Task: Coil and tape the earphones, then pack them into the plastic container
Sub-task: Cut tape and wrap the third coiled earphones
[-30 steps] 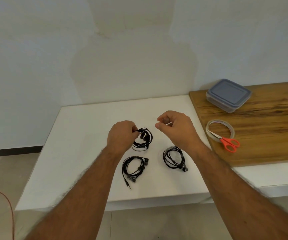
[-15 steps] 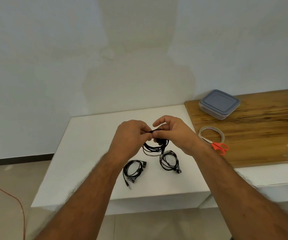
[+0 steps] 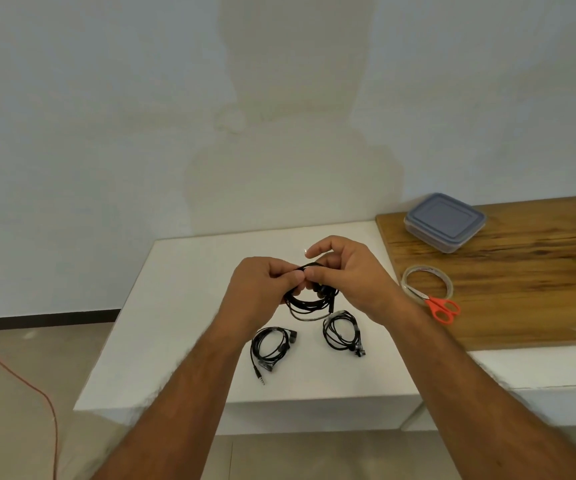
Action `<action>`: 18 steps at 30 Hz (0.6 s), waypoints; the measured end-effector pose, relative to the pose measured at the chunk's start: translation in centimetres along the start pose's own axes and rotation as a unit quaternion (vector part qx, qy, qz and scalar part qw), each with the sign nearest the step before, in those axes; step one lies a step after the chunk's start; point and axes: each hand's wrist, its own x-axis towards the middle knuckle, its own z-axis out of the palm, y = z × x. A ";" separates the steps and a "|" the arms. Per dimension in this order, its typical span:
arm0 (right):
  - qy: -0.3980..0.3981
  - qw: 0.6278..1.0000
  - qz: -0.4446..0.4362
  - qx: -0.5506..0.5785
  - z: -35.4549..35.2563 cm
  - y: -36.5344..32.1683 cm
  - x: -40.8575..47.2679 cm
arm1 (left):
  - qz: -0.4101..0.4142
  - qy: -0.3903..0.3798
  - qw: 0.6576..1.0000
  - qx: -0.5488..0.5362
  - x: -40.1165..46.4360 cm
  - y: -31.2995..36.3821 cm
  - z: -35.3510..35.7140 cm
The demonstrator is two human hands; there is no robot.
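Both hands are working above the white bench [image 3: 182,306]: the left hand [image 3: 262,292] is pinching the top of a coiled black earphone set [image 3: 309,301], and the right hand [image 3: 349,275] is pinching the same spot from the other side, forefinger lifted clear. The grip on each side is closing on the cable, fingertips meeting at the top of the loop. Whether a strip of tape is sitting between the fingers is too small to tell. Risk, as judged: if either pinch is loosening while the binding is being wrapped, the springy cable is likely unwinding and the loops spilling; tape may also be folding onto itself or sticking to skin instead of cable. The held coil is hanging as several loose rounds, earbuds bunching at the right side, one paler strand sagging lowest. Two more coils are lying on the bench nearer the person: the left coil [image 3: 272,346] with its jack plug trailing out, the right coil [image 3: 343,332] tighter. The tape roll [image 3: 427,282] and the orange-handled scissors [image 3: 442,308] are sitting on the wooden board [image 3: 539,289], touching. The plastic container [image 3: 444,221] is resting further back, lid on, so packing is not yet starting.
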 end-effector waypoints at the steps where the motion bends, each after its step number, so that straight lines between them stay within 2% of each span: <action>1: -0.004 1.000 0.002 -0.006 -0.1 0.1 0.0 | -0.002 0.003 1.000 0.009 0.1 -0.1 0.0; 4: 0.007 0.999 0.003 -0.045 0.0 0.3 0.0 | -0.013 0.013 0.999 0.031 0.5 -0.5 0.1; 8: 0.068 0.990 -0.037 -0.115 -0.1 0.3 0.3 | -0.030 0.018 0.999 0.042 0.7 -0.7 0.3; 11: 0.080 0.981 -0.059 -0.166 -0.3 -0.1 0.3 | -0.049 0.022 0.998 0.045 0.9 -0.7 0.3; 15: 0.015 0.957 -0.082 -0.277 -0.4 -1.1 -0.3 | -0.069 0.025 0.996 0.050 1.3 -0.9 0.2; 18: -0.035 0.907 -0.098 -0.409 0.0 -1.3 -0.5 | -0.071 0.023 0.994 0.075 1.6 -1.0 0.2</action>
